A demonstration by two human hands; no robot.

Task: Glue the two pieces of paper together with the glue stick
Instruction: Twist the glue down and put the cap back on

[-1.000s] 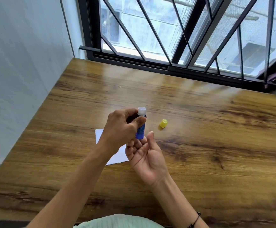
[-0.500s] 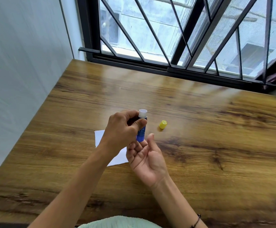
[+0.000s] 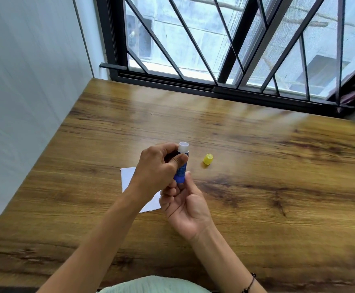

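Above the table's [image 3: 257, 187] middle, my left hand [image 3: 157, 172] grips the uncapped glue stick [image 3: 182, 166] upright, nozzle up; my right hand [image 3: 185, 199] pinches its base. Paper [image 3: 128, 176] lies directly beneath, nearer my left; only 1 sheet shows.
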